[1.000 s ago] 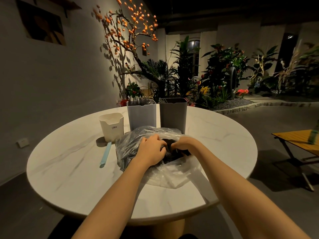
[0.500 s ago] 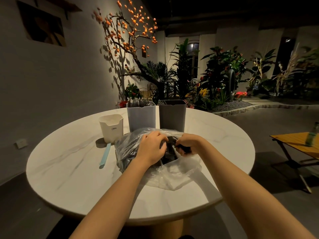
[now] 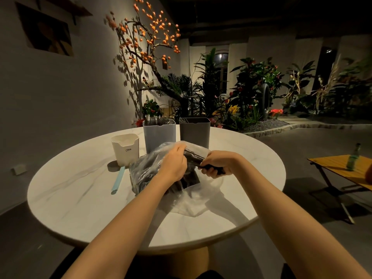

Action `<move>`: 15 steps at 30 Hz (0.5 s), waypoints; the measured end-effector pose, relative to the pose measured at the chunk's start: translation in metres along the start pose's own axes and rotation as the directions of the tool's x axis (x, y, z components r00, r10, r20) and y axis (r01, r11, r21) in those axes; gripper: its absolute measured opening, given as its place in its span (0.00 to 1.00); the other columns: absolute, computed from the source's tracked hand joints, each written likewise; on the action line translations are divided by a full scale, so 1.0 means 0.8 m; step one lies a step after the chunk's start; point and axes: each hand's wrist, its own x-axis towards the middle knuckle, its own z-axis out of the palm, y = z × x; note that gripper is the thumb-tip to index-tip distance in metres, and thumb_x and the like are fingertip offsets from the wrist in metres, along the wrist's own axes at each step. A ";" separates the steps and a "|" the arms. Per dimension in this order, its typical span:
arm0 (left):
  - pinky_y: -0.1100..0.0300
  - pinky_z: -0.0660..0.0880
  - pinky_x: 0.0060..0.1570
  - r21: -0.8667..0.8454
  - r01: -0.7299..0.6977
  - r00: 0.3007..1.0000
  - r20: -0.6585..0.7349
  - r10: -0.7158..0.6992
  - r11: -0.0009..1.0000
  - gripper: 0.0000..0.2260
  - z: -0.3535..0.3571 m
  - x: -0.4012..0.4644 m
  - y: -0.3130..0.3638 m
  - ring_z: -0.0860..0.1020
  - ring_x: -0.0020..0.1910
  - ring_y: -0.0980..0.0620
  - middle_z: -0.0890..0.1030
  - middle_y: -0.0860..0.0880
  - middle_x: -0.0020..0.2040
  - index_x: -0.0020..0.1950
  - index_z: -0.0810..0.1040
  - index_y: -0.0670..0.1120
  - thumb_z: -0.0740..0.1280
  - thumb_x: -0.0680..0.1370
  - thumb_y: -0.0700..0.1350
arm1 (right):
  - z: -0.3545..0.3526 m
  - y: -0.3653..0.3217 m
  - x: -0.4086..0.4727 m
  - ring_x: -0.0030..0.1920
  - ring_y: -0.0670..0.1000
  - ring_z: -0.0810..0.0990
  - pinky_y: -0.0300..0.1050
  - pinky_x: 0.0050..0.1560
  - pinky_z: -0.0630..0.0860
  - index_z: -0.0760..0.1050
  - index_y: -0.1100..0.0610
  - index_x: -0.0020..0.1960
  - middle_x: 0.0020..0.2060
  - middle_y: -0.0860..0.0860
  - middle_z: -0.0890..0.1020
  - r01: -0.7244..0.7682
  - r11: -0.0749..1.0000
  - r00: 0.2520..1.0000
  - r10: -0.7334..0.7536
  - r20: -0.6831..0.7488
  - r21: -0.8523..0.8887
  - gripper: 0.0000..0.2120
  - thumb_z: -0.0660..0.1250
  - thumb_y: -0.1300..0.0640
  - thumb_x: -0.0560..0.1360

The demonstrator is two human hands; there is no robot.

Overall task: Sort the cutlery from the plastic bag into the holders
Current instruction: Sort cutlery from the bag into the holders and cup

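Note:
A clear plastic bag full of dark cutlery lies at the middle of the round white table. My left hand grips the bag's upper edge. My right hand grips a bundle of dark-handled cutlery that slants up out of the bag's mouth. Behind the bag stand three holders: a small white one, a light blue one with forks in it, and a dark grey one.
A light blue utensil lies on the table left of the bag, below the white holder. A low wooden side table with a green bottle stands to the right. Plants line the far wall.
My right hand has drawn the dark cutlery bundle up and to the right, out of the bag. My left hand has lifted the bag's edge a little.

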 end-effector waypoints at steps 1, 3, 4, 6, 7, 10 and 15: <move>0.55 0.63 0.70 -0.022 0.026 1.000 -0.008 -0.026 0.999 0.19 -0.002 0.002 0.000 0.67 0.70 0.46 0.68 0.44 0.73 0.74 0.64 0.43 0.54 0.83 0.40 | 0.000 -0.003 -0.004 0.20 0.43 0.64 0.31 0.20 0.62 0.69 0.63 0.48 0.31 0.54 0.68 0.008 1.000 1.000 -0.008 0.006 -0.019 0.07 0.54 0.65 0.81; 0.58 0.64 0.68 -0.076 0.062 0.997 -0.044 -0.065 0.995 0.17 -0.007 0.006 0.002 0.69 0.68 0.48 0.70 0.43 0.71 0.72 0.67 0.42 0.53 0.83 0.41 | -0.001 -0.007 -0.010 0.21 0.43 0.63 0.31 0.21 0.62 0.70 0.62 0.49 0.30 0.53 0.69 0.024 0.997 1.000 -0.023 0.011 -0.073 0.07 0.54 0.64 0.81; 0.60 0.65 0.66 -0.104 0.075 0.994 -0.071 -0.083 0.992 0.16 -0.011 0.008 0.003 0.70 0.65 0.49 0.72 0.43 0.69 0.71 0.69 0.42 0.52 0.84 0.41 | -0.002 -0.008 -0.012 0.22 0.43 0.63 0.31 0.21 0.62 0.71 0.62 0.49 0.30 0.53 0.70 0.033 0.995 0.999 -0.032 0.013 -0.098 0.07 0.55 0.63 0.81; 0.63 0.68 0.58 -0.139 0.102 0.983 -0.139 -0.122 0.985 0.15 -0.017 0.010 0.004 0.72 0.58 0.52 0.75 0.44 0.64 0.66 0.74 0.42 0.52 0.84 0.41 | -0.005 -0.007 -0.014 0.24 0.44 0.62 0.32 0.22 0.61 0.72 0.62 0.50 0.29 0.52 0.70 0.059 0.989 0.998 -0.056 0.032 -0.132 0.08 0.55 0.62 0.82; 0.62 0.69 0.55 -0.137 0.112 0.974 -0.179 -0.136 0.984 0.15 -0.020 0.011 0.005 0.72 0.55 0.53 0.77 0.44 0.61 0.63 0.76 0.42 0.53 0.84 0.42 | -0.006 -0.005 -0.014 0.24 0.44 0.63 0.32 0.22 0.62 0.72 0.62 0.50 0.30 0.52 0.70 0.075 0.988 0.996 -0.069 0.049 -0.138 0.07 0.55 0.61 0.82; 0.51 0.73 0.56 -0.065 0.159 0.941 -0.293 -0.171 0.985 0.15 -0.030 0.013 0.003 0.74 0.56 0.46 0.80 0.43 0.54 0.56 0.80 0.43 0.54 0.83 0.44 | -0.010 0.001 -0.015 0.25 0.44 0.63 0.32 0.23 0.62 0.71 0.62 0.52 0.31 0.52 0.70 0.126 0.979 0.986 -0.106 0.128 -0.158 0.08 0.55 0.60 0.82; 0.48 0.68 0.62 -0.092 0.240 0.921 -0.293 -0.257 0.966 0.17 -0.036 0.018 -0.009 0.72 0.58 0.43 0.81 0.44 0.56 0.54 0.81 0.45 0.52 0.83 0.45 | -0.012 0.009 -0.013 0.27 0.44 0.60 0.33 0.24 0.59 0.71 0.62 0.53 0.31 0.50 0.68 0.200 0.968 0.961 -0.163 0.224 -0.151 0.10 0.54 0.58 0.83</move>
